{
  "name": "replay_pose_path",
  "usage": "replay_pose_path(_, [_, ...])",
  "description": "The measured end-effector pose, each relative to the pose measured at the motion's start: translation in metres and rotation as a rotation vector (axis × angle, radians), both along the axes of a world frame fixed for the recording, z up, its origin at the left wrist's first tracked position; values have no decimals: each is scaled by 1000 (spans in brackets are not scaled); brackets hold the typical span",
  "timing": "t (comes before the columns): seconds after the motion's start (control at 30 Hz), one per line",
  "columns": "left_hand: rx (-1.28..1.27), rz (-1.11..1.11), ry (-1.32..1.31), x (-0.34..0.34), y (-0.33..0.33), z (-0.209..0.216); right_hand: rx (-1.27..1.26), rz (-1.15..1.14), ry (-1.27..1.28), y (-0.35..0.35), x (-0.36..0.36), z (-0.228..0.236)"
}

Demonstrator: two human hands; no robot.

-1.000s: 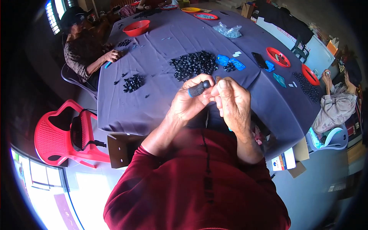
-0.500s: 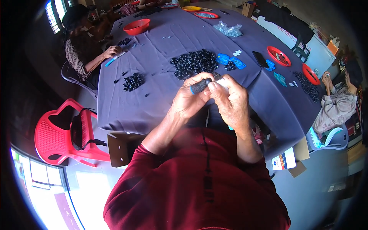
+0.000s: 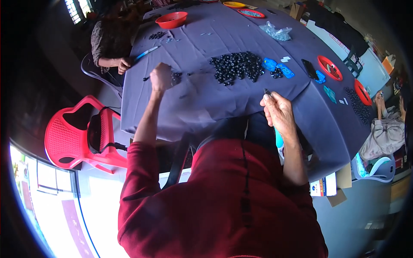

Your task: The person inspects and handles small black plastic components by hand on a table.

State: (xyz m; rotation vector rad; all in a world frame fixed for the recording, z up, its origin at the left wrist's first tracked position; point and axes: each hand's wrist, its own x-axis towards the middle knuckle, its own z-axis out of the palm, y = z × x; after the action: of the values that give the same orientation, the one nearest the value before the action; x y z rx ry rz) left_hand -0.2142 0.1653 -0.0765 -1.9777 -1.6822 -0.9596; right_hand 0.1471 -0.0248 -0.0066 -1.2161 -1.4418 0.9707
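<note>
My left hand [image 3: 161,78] is smeared by motion above the small pile of black rounded pieces [image 3: 176,78] at the table's left; its fingers cannot be made out. Closer to me, my right hand [image 3: 278,112] is closed around a slim tool with a teal handle [image 3: 279,137], whose end sticks out below the palm. A dark tip [image 3: 266,91] shows beyond the thumb and forefinger. The tool's middle is hidden by the hand. In front of my hands lies the large heap of black pieces [image 3: 236,67].
A grey-purple cloth [image 3: 202,103] covers the table. Blue packets [image 3: 285,70], a phone [image 3: 309,69] and a red tray [image 3: 330,68] lie right; a red bowl [image 3: 171,19] stands far left. Co-workers sit at both sides. A blue-handled knife [image 3: 146,53] lies by the left co-worker's hand.
My hands, together before, have come apart. The left has swung to the left over the small pile. The right stays in front of me with the teal-handled tool. The view has shifted slightly.
</note>
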Motion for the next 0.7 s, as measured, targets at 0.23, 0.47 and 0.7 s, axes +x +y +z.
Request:
replay_pose_path(0.23, [20,37,-296,-48,14,-28,-24,69,-11,8,-5,-13])
replay_pose_path(0.47, [-6,-30,-201,-58,3,-52,-75,98,-24,10,-12,-21])
replay_pose_path(0.7, [-152,-66,-69,-39,8,-49,-135,92,-97,11,-16,-35])
